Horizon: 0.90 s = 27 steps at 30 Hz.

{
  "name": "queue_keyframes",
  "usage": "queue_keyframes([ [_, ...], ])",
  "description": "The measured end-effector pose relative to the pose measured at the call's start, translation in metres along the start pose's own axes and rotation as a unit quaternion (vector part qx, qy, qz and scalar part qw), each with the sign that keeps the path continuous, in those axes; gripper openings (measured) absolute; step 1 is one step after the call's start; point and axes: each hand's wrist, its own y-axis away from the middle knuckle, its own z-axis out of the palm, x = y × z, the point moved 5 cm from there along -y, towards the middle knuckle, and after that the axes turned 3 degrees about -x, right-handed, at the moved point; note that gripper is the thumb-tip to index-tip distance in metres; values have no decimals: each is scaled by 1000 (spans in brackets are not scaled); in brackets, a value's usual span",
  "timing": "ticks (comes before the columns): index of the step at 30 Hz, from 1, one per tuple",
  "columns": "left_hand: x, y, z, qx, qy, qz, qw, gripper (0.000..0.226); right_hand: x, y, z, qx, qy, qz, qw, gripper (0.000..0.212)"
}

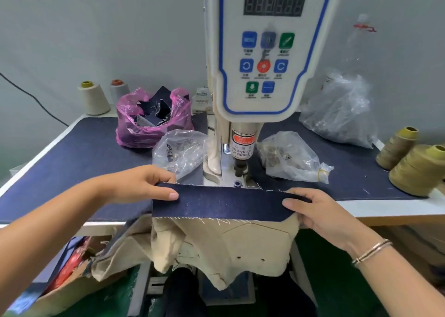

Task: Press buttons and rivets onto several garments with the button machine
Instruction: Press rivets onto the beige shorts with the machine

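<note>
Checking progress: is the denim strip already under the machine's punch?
No, both hands hold the denim strip in front of the punch.

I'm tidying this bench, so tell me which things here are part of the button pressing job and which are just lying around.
In use:
button machine
denim strip, pinched by left hand and right hand
clear bags of small metal parts and, probably the buttons and rivets

Lying about:
thread cones
pink bag of denim scraps
plastic bottle

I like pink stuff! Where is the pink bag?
In the head view, the pink bag sits at the back left of the table, left of the button machine, just behind a clear bag and right of two pale thread cones.
</note>
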Motion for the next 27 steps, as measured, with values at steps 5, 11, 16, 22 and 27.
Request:
queue_keyframes([
  [5, -23, 4, 6, -9, 24, -22, 999, 25, 2, -15, 1, -7, -15, -8, 1000, 33],
  [11, -40, 6, 13, 21, 158, 2, 987, 23, 3, -30, 12, 26, -103, -34, 994, 22],
  [16, -56, 7, 8, 55, 302, 14, 952, 25, 2, -41, 25, 53, -93, -42, 993, 27],
  [22, -76, 11, 1, 121, 375, -8, 919, 52, 5, -60, 35, 77, -71, -38, 994, 18],
  [27, -78, 11, -4, 140, 386, -12, 912, 35, 10, -67, 34, 60, -151, -49, 986, 20],
])
